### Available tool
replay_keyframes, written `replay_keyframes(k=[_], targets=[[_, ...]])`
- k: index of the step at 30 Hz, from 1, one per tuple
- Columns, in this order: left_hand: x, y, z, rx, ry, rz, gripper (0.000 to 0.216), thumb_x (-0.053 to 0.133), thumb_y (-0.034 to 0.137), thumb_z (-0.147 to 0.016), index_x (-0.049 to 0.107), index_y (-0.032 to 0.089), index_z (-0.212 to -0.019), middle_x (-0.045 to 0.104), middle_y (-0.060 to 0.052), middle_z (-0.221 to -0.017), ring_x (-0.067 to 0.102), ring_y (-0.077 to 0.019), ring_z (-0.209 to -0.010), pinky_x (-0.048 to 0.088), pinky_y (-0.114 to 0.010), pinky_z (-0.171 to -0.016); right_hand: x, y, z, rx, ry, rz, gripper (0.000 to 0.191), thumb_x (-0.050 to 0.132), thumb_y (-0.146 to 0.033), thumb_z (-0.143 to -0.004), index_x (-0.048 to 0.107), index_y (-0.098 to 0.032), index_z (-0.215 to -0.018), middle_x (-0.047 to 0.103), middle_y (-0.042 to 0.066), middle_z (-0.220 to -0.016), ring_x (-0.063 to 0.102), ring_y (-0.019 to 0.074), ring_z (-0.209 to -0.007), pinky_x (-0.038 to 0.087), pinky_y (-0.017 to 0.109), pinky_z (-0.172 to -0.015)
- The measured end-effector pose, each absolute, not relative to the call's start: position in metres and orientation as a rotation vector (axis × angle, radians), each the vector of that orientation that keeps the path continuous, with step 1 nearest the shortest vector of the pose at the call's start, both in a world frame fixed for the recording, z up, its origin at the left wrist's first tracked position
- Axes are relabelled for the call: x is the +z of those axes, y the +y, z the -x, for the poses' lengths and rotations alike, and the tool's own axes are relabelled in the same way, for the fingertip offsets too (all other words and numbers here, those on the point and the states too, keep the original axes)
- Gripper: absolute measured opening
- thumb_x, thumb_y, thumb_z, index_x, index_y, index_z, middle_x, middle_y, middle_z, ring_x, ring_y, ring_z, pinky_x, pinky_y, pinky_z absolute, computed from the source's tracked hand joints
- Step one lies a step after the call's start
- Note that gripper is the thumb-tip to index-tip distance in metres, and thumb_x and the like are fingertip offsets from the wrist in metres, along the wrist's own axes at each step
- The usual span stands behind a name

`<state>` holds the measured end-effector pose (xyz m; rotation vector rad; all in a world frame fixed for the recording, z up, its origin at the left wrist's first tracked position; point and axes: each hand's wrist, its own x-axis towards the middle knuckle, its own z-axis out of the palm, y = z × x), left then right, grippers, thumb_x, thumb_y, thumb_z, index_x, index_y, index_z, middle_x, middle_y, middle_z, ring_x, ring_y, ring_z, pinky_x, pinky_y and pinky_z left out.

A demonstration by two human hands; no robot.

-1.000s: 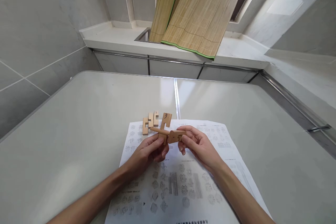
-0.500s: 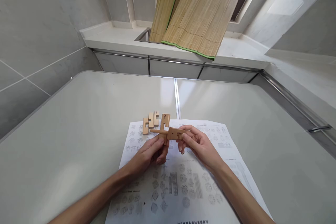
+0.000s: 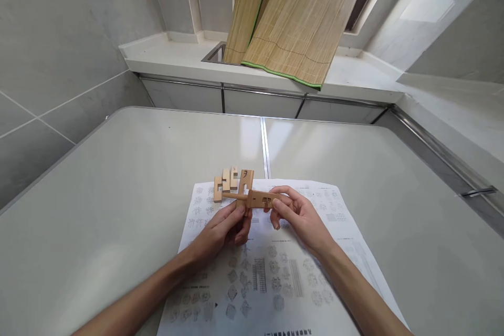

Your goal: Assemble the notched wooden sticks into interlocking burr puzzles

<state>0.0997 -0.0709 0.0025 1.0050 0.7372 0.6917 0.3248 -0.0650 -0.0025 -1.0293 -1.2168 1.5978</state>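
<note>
My left hand (image 3: 222, 228) is closed on the lower end of a flat wooden puzzle piece (image 3: 246, 174), which stands up from my fingers and has a dark mark near its top. Between thumb and fingers, my right hand (image 3: 301, 218) grips a second slotted wooden piece (image 3: 258, 199). It lies sideways across the first one, and a thin tapered rod (image 3: 232, 196) sticks out leftward from the crossing. Whether the two are interlocked there I cannot tell. My fingers hide part of both pieces.
Three smaller notched wooden blocks (image 3: 226, 180) lie side by side just beyond my left hand. A large printed sheet (image 3: 315, 257) with puzzle diagrams is spread under my hands on the pale table (image 3: 118, 210). A bamboo blind (image 3: 291, 21) hangs over the ledge behind.
The piece in my right hand has shifted slightly left against the upright piece and turned a little. Both hands have otherwise stayed nearly in place.
</note>
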Motion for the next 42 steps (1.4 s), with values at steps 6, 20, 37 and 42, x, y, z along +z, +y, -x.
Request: replay_keyframes(k=[6,20,37,42], targets=[[-0.001,-0.068,-0.099,0.733,0.655,-0.913,0.035,0.051,0.049,-0.106,0.053,0.019,-0.088,0.041,0.007,-0.057,0.027,-0.0103,-0.052,0.026,-0.027,-0.056,0.001,-0.067,-0.323,1.554,-1.240,1.036,0.029,0.070,-0.049,-0.099,0.064,-0.025,-0.113,0.063,-0.004,-0.066,0.059,0.0155,-0.062,0.051,0.037,-0.080],[0.003,-0.070,-0.093,0.503,0.523,-1.013,0.034,0.051,0.050,-0.107,0.054,0.018,-0.095,0.047,0.006,-0.060,0.037,-0.0107,-0.051,0.037,-0.027,-0.057,-0.008,-0.068,-0.317,1.714,-1.200,0.937,0.028,0.076,-0.046,-0.096,0.066,-0.022,-0.107,0.073,0.001,-0.080,0.059,0.0130,-0.063,0.047,0.030,-0.066],[0.010,-0.071,-0.094,0.330,0.460,-1.269,0.038,0.042,0.051,-0.110,0.056,0.019,-0.098,0.054,0.005,-0.060,0.044,-0.0093,-0.048,0.040,-0.024,-0.053,-0.014,-0.068,-0.319,1.869,-1.053,0.968,0.029,0.088,-0.043,-0.085,0.074,-0.023,-0.102,0.076,0.004,-0.099,0.071,0.0184,-0.079,0.054,0.035,-0.078],[0.006,-0.068,-0.092,0.291,0.469,-1.298,0.038,0.039,0.048,-0.112,0.059,0.018,-0.102,0.054,0.004,-0.059,0.046,-0.0098,-0.049,0.042,-0.024,-0.055,-0.019,-0.069,-0.319,1.889,-0.935,0.888,0.024,0.089,-0.037,-0.084,0.075,-0.024,-0.099,0.075,0.004,-0.104,0.071,0.0199,-0.096,0.054,0.032,-0.084]])
